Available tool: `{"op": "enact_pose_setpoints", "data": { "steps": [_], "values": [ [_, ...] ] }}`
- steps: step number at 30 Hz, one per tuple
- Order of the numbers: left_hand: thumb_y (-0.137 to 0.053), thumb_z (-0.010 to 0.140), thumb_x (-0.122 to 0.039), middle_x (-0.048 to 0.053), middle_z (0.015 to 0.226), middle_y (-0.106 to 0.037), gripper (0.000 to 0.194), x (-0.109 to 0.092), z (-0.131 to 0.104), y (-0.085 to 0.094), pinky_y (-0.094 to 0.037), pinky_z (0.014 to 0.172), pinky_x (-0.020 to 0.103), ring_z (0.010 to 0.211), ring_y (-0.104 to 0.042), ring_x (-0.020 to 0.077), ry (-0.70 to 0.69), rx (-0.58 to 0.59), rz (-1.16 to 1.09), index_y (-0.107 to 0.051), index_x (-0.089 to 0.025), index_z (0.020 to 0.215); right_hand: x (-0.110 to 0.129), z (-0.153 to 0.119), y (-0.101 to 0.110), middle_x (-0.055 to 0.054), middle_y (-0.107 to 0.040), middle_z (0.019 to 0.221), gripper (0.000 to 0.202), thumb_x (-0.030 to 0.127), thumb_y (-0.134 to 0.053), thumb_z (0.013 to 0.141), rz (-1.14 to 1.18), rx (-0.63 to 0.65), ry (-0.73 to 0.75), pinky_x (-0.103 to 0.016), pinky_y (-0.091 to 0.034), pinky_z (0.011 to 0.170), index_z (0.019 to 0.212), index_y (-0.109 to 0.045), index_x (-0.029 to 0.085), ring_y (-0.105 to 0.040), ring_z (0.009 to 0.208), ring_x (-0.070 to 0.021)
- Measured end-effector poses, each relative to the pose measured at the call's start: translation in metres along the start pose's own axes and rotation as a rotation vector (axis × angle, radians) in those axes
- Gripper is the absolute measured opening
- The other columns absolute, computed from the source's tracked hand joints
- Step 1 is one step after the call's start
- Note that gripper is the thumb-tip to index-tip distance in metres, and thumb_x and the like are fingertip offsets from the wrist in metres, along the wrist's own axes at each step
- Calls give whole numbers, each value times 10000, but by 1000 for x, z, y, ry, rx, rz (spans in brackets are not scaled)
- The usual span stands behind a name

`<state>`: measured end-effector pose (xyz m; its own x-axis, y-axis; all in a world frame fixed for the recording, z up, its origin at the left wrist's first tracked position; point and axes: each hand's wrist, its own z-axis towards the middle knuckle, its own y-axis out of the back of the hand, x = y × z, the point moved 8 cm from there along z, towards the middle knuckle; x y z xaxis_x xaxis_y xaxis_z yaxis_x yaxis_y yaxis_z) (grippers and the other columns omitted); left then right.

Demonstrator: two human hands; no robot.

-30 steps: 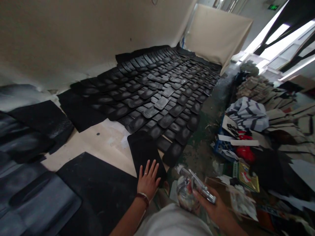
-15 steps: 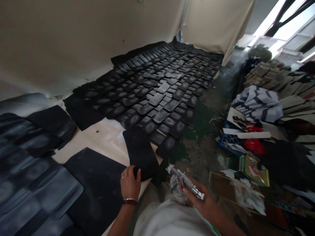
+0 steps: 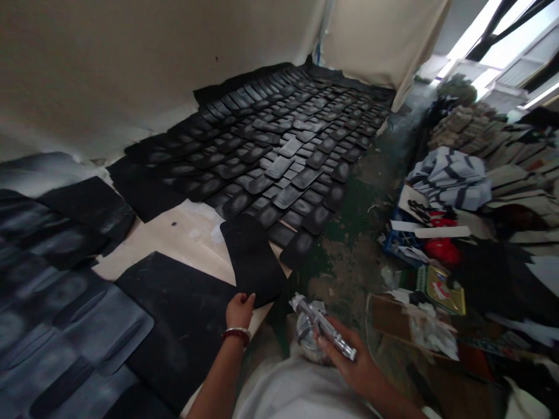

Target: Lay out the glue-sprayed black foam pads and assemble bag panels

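My left hand [image 3: 240,311] pinches the near edge of a flat black piece with rounded corners [image 3: 251,256], thumb and finger closed together at its lower left side. That piece lies partly over a large black sheet [image 3: 174,326] and a tan board [image 3: 174,233]. In my right hand [image 3: 345,349] is a metal spray gun [image 3: 321,323], its nozzle pointing up and to the left. A round cup sits beneath its body, close to my lap. Past the left hand, many overlapping black pieces [image 3: 283,169] cover the work surface in rows, several with pale hazy patches.
Grey-black pieces [image 3: 82,326] overlap at the left. A pale curtain-like sheet [image 3: 131,64] hangs behind. On the right are a blue crate [image 3: 395,238], a yellow tin [image 3: 445,291], a cardboard box [image 3: 386,317] and stacked cloth [image 3: 458,134]. A green, worn floor strip [image 3: 353,221] runs between.
My left hand has gone from resting on the black piece with spread fingers to pinching its near edge, shifting slightly right. The spray gun stays in my right hand. The view has tilted slightly.
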<state>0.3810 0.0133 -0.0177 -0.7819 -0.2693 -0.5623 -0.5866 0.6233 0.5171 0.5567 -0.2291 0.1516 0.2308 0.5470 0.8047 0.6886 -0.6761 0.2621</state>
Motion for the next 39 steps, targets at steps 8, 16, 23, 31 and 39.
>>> {"op": "enact_pose_setpoints", "data": {
  "steps": [8, 16, 23, 31, 39],
  "values": [
    [-492, 776, -446, 11, 558, -615, 266, 16, 9, -11, -425, 489, 243, 590, -668, 206, -73, 172, -180, -385, -220, 685, -11, -26, -29, -90, -663, 1107, 466, 449, -697, 681, -42, -167, -88, -453, -415, 988, 1073, -640, 205, -582, 1070, -299],
    [-491, 776, -367, 12, 630, -638, 177, 24, 13, -16, -453, 511, 252, 611, -675, 201, -139, 216, -301, -390, -222, 757, -6, -32, -41, -102, -654, 1125, 478, 471, -674, 706, -76, -185, -86, -445, -404, 997, 1085, -621, 185, -573, 1083, -299],
    [-526, 722, -377, -3, 598, -626, 197, 22, 7, -14, -467, 520, 256, 605, -671, 203, -118, 178, -367, -413, -220, 757, -31, -33, -35, -72, -668, 1101, 475, 459, -717, 643, -80, -185, -128, -442, -438, 967, 1050, -648, 222, -586, 1067, -296],
    [-558, 695, -406, 1, 603, -631, 247, 24, 4, -16, -470, 514, 261, 589, -669, 206, -99, 164, -440, -422, -211, 763, -6, -18, -51, -90, -656, 1119, 452, 443, -663, 718, -16, -72, -48, -433, -442, 966, 1089, -611, 189, -591, 1057, -286],
    [-551, 722, -348, -15, 576, -608, 195, 24, 1, -12, -458, 486, 234, 587, -668, 192, -88, 156, -465, -414, -210, 737, -6, -25, -32, -74, -665, 1112, 505, 476, -698, 664, -85, -153, -64, -387, -443, 971, 1077, -637, 192, -567, 1095, -283]
  ]
}}
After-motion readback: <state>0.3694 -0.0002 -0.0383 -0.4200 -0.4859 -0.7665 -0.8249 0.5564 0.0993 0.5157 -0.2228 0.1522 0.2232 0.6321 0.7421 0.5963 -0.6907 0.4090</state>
